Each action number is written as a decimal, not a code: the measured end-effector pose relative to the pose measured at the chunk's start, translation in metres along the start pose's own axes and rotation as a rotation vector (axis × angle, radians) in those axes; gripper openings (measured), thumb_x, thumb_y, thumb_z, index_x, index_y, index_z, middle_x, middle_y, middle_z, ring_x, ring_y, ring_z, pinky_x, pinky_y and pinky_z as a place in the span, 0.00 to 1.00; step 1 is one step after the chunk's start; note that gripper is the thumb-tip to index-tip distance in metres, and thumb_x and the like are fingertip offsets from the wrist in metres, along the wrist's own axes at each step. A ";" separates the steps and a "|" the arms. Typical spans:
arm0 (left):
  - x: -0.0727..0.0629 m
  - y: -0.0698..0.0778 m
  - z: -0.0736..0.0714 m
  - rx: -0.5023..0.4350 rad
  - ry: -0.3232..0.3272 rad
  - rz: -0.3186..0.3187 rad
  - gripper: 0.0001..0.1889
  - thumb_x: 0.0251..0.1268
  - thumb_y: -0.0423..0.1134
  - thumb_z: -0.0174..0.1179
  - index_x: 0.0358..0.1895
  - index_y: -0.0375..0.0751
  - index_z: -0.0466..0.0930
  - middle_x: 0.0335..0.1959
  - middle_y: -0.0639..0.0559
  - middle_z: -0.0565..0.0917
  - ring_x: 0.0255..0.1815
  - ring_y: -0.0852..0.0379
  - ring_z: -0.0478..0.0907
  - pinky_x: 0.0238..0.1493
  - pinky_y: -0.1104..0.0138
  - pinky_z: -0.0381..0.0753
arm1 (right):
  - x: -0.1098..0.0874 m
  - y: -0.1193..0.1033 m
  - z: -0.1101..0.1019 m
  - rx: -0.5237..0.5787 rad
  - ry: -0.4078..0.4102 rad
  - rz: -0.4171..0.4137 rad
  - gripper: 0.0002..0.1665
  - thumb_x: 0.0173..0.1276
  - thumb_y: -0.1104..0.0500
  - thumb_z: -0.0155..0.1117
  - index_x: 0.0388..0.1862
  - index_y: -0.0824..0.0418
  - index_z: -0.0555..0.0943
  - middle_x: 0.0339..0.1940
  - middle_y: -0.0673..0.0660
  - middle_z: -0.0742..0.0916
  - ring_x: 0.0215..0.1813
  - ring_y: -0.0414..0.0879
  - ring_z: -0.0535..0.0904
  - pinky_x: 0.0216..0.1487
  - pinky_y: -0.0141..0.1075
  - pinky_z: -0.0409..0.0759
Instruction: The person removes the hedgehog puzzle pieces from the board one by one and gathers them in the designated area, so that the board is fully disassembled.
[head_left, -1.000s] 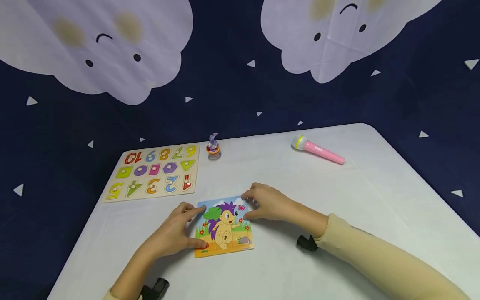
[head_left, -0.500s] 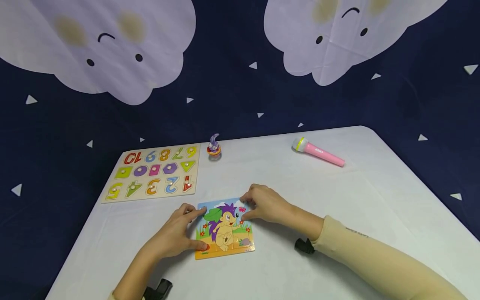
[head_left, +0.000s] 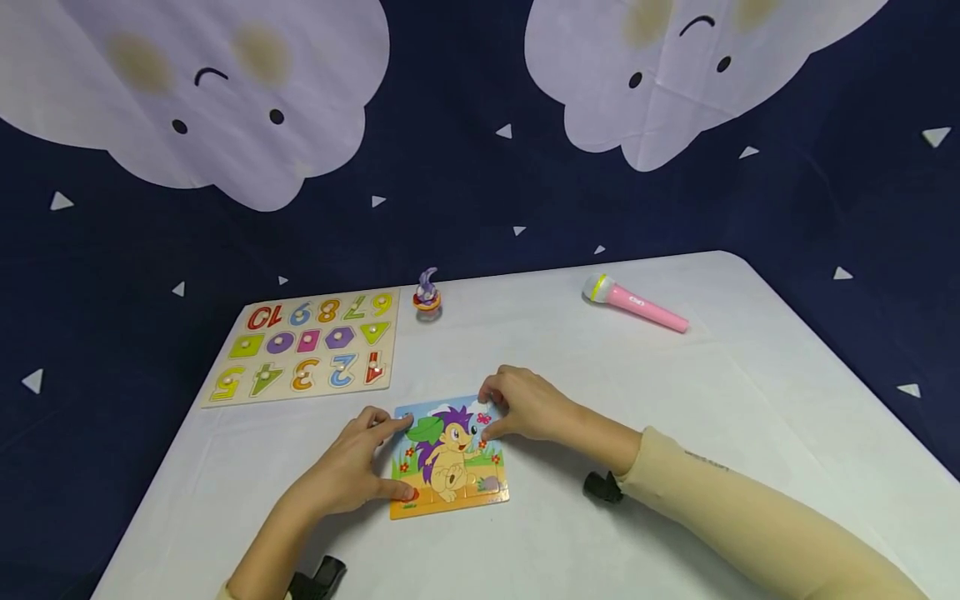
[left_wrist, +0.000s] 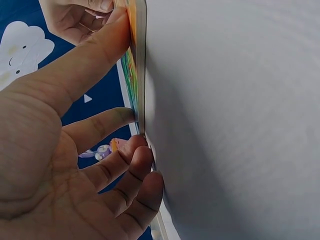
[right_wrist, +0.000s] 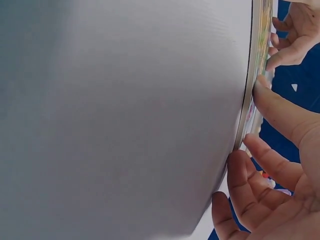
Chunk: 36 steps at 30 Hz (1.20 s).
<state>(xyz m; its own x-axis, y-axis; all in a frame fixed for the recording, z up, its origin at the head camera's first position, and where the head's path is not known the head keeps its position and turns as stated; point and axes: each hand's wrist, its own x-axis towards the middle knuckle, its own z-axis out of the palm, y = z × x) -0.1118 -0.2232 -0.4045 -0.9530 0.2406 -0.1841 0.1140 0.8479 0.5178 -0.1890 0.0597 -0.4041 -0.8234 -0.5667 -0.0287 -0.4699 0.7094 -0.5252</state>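
Observation:
A square jigsaw puzzle (head_left: 452, 477) with a purple-spined hedgehog picture lies flat on the white table (head_left: 600, 533). My left hand (head_left: 343, 468) is at its left side, thumb and index fingertip resting on the picture near the two left corners. In the left wrist view, the other fingers of the left hand (left_wrist: 55, 165) touch the table beside the board's edge. My right hand (head_left: 534, 406) is at the upper right corner, its thumb (right_wrist: 280, 107) on the board and its index fingertip at the edge. Neither hand wraps round the board; the right fingers are gently bent.
A wooden number-and-shape peg board (head_left: 303, 346) lies at the back left. A small purple-topped toy (head_left: 427, 297) stands beside it. A pink toy microphone (head_left: 637, 304) lies at the back right. Behind the table hangs a dark blue cloth (head_left: 450, 125) with clouds.
The view has shifted slightly. Both hands keep nearly the same places on the puzzle, and the right forearm has drawn a little to the left.

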 end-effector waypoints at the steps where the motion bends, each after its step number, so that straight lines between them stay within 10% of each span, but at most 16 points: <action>1: 0.000 0.001 0.000 0.000 -0.002 0.001 0.50 0.42 0.51 0.89 0.75 0.47 0.78 0.64 0.48 0.76 0.65 0.46 0.71 0.75 0.41 0.76 | 0.000 0.000 0.000 0.006 -0.003 0.003 0.28 0.54 0.51 0.91 0.50 0.60 0.88 0.36 0.51 0.83 0.39 0.42 0.73 0.44 0.34 0.75; 36: 0.000 0.003 -0.001 0.014 -0.012 0.009 0.50 0.43 0.51 0.89 0.75 0.47 0.78 0.63 0.47 0.76 0.63 0.46 0.71 0.73 0.41 0.77 | 0.002 0.001 0.000 0.201 -0.029 0.023 0.26 0.55 0.61 0.89 0.47 0.61 0.82 0.34 0.51 0.84 0.37 0.40 0.77 0.41 0.28 0.78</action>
<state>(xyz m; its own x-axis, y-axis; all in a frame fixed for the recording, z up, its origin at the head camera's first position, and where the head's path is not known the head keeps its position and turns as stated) -0.1115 -0.2211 -0.4021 -0.9483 0.2541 -0.1900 0.1267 0.8523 0.5076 -0.1906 0.0590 -0.4047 -0.8227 -0.5648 -0.0654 -0.3755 0.6262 -0.6833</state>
